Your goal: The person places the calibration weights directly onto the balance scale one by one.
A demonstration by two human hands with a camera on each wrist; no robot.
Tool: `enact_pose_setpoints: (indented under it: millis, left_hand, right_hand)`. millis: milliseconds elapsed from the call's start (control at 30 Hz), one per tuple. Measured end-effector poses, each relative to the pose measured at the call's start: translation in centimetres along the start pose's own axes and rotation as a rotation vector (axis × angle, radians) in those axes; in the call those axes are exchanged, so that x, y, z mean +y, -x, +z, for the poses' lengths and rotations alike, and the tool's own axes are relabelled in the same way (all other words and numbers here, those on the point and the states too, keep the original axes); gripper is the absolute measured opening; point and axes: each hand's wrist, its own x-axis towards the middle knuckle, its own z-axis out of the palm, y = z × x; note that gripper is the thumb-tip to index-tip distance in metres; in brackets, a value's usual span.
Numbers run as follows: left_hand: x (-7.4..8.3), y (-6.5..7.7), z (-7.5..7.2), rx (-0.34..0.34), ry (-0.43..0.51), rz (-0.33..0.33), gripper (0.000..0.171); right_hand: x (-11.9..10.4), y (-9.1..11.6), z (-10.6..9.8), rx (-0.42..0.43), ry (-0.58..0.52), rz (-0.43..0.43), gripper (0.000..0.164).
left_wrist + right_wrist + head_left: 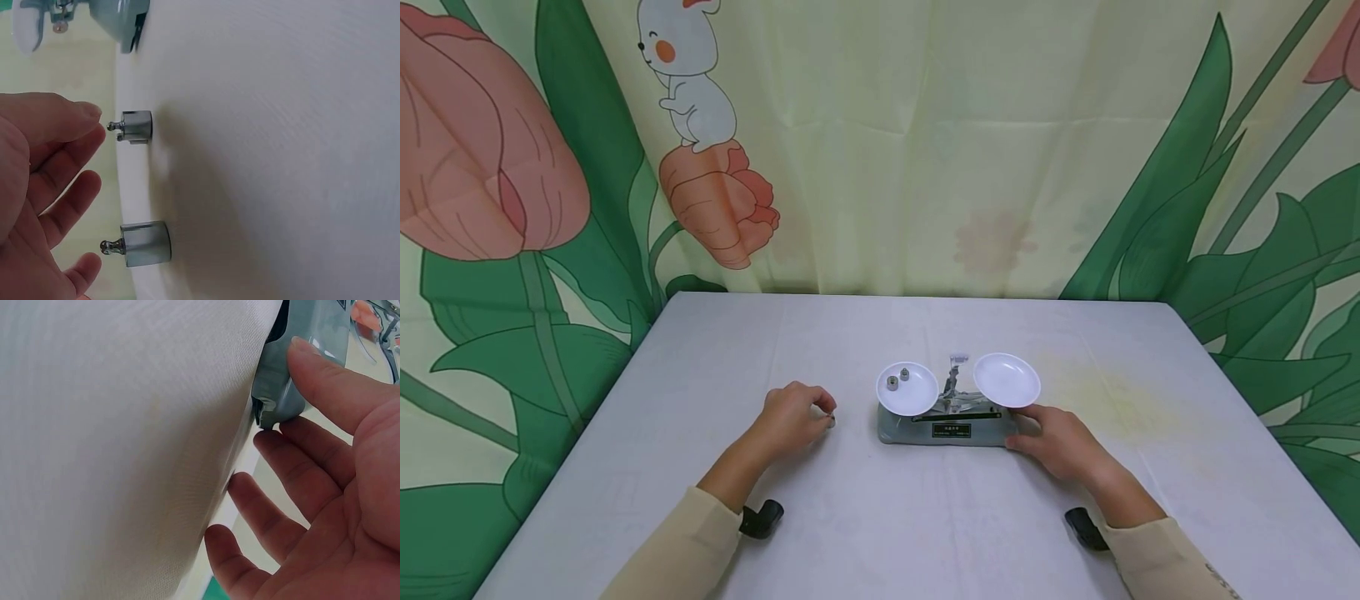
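Note:
A balance scale [951, 427] with a grey base and two white pans stands on the table. Two small metal weights [892, 382] sit in its left pan [907, 407]. My right hand [1060, 442] grips the right end of the base, thumb [322, 375] on its side and fingertips at its end. Left of the scale, my left hand [793, 421] hovers low over the table, thumb and index tips right at the knob of a small metal weight [137, 126]. Below that in the left wrist view stands a larger weight [147, 244], hidden by the hand in the head view.
The table [925, 533] has a white cloth with a faint yellowish stain right of the scale. The right pan [1006, 380] sits higher than the left one. A printed curtain [880, 150] with flowers and a rabbit hangs behind the table.

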Motion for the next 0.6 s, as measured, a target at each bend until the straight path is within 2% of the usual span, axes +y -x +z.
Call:
enact_pose_setpoints:
  millis: [300, 600]
  left_hand:
    - [-0.43, 0.11, 0.58, 0.004, -0.024, 0.021, 0.009]
    - [-0.40, 0.02, 0.66, -0.014, -0.025, 0.009, 0.011]
  right_hand:
    - [0.15, 0.01, 0.16, 0.007, -0.006, -0.018, 0.061]
    - [0.04, 0.06, -0.04, 0.005, 0.004, -0.024, 0.062]
